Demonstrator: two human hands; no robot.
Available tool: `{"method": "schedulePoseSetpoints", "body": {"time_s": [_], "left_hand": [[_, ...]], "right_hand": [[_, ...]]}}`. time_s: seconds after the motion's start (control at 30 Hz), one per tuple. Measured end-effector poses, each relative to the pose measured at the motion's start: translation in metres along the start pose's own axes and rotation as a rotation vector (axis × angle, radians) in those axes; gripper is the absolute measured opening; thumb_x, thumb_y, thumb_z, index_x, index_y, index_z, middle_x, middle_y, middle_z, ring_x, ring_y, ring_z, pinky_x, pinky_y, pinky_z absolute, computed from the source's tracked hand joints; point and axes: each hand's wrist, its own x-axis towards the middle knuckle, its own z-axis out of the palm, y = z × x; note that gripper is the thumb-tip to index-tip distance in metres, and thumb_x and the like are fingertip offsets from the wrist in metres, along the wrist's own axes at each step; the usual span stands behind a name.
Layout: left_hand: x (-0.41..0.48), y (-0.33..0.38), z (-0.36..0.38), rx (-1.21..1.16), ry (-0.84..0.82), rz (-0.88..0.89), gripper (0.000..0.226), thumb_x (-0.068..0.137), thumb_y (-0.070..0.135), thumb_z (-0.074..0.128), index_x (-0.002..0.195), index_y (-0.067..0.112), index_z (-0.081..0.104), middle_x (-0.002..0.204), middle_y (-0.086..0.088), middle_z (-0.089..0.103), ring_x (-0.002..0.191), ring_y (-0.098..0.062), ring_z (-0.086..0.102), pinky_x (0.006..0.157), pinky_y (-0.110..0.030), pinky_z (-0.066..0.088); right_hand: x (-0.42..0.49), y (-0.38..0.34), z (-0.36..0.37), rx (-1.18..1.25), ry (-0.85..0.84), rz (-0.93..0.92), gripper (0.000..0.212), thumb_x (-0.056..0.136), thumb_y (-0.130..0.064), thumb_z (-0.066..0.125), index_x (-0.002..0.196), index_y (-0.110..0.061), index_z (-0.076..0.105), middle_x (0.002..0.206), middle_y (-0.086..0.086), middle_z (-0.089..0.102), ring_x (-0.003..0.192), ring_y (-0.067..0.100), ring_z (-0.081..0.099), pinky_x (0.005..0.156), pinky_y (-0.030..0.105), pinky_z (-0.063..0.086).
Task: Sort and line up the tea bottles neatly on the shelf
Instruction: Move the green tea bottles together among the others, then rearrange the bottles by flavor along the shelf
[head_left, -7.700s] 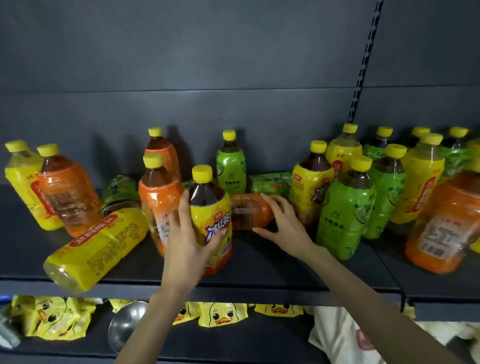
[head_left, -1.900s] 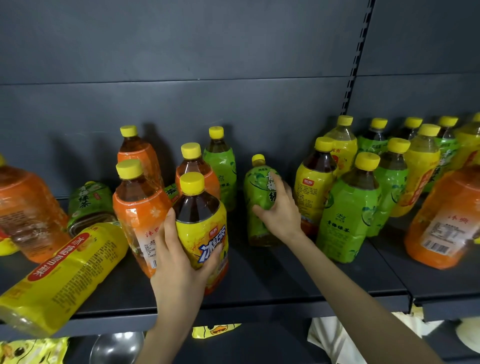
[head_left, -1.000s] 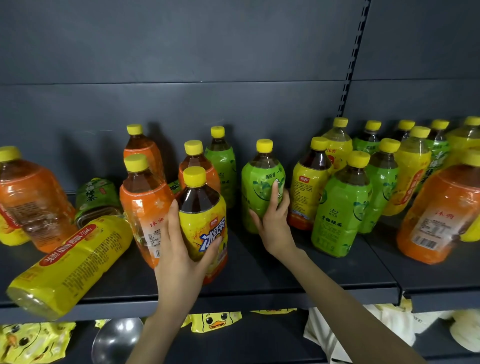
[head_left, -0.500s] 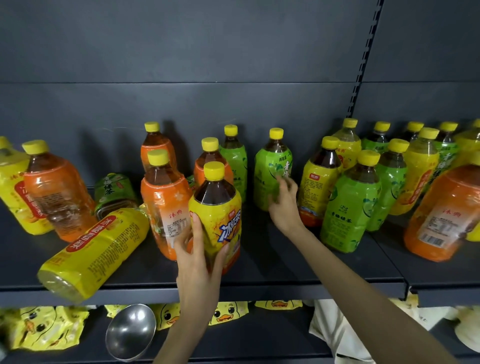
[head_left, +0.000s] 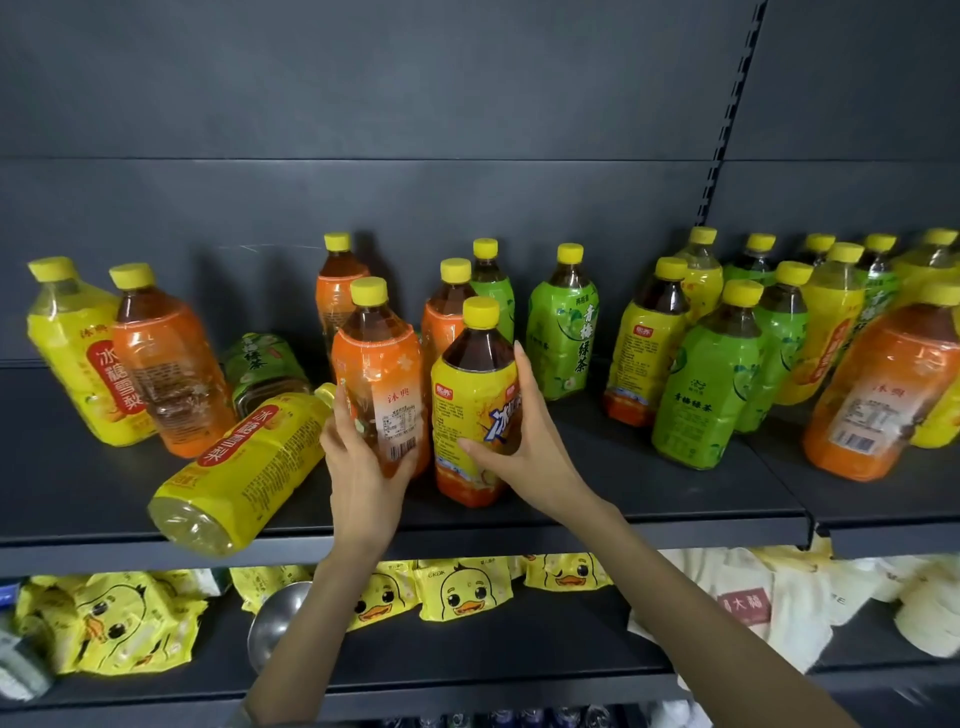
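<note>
Many yellow-capped tea bottles stand on a dark shelf (head_left: 649, 512). My left hand (head_left: 363, 467) grips an upright orange-label bottle (head_left: 382, 374) near the front middle. My right hand (head_left: 524, 441) grips the yellow-label iced tea bottle (head_left: 475, 400) right beside it. Behind them stand two more orange bottles (head_left: 335, 296) and two green-label bottles (head_left: 563, 332). A yellow bottle (head_left: 244, 467) lies on its side at the front left, its base over the shelf edge. A green bottle (head_left: 265, 369) lies behind it.
A yellow and an orange bottle (head_left: 166, 364) stand at the far left. A mixed cluster of green, yellow and orange bottles (head_left: 722, 384) fills the right. Below, the lower shelf holds duck-print packets (head_left: 457, 587), a metal bowl (head_left: 275, 618) and white bags (head_left: 748, 608).
My right hand left the green bottle it stood upright at the back and took hold of the yellow iced tea bottle. My left hand shifted from that bottle onto the orange one.
</note>
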Motion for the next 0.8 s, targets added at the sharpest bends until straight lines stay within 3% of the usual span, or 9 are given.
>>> {"method": "schedulePoseSetpoints", "body": {"time_s": [0.1,0.27,0.4,0.63,0.8], "left_hand": [[0.002,-0.003,0.001,0.079,0.012,-0.038,0.106,0.075,0.024,0.078,0.15,0.021,0.004,0.14,-0.021,0.027,0.126,-0.041,0.038,0.084,-0.053,0.046],[0.008,0.001,0.007,0.106,0.024,-0.086,0.111,0.069,0.035,0.082,0.149,0.017,0.008,0.141,-0.023,0.025,0.118,-0.046,0.045,0.079,-0.056,0.048],[0.009,0.001,0.011,0.099,0.033,-0.093,0.114,0.066,0.036,0.083,0.149,0.022,0.006,0.141,-0.021,0.025,0.12,-0.046,0.043,0.08,-0.058,0.047],[0.004,0.009,0.017,0.071,-0.017,-0.067,0.114,0.067,0.035,0.082,0.15,0.027,0.004,0.142,-0.016,0.026,0.122,-0.04,0.044,0.084,-0.051,0.048],[-0.005,0.017,0.023,-0.03,-0.035,-0.069,0.11,0.072,0.029,0.079,0.149,0.032,0.0,0.142,-0.011,0.026,0.125,-0.033,0.043,0.089,-0.045,0.046]], "right_hand": [[-0.002,0.0,-0.002,-0.067,0.062,-0.006,0.106,0.075,-0.042,0.075,0.142,-0.057,-0.006,0.147,-0.007,0.026,0.128,0.003,0.037,0.104,0.049,0.042],[-0.004,0.008,-0.018,-0.205,0.196,-0.006,0.106,0.077,-0.036,0.074,0.137,-0.06,-0.009,0.143,-0.002,0.026,0.126,0.012,0.04,0.097,0.047,0.046],[-0.003,0.02,-0.039,-0.29,0.311,0.01,0.105,0.081,-0.033,0.072,0.142,-0.049,-0.011,0.139,0.001,0.027,0.115,0.006,0.04,0.091,0.037,0.045],[0.005,0.043,-0.067,-0.341,0.445,-0.018,0.092,0.09,-0.028,0.062,0.141,-0.049,-0.012,0.149,0.009,0.02,0.129,0.024,0.04,0.089,0.038,0.045],[0.012,0.048,-0.075,-0.264,0.43,-0.003,0.093,0.09,-0.022,0.062,0.14,-0.049,-0.011,0.147,0.01,0.021,0.131,0.019,0.037,0.099,0.033,0.037]]}}
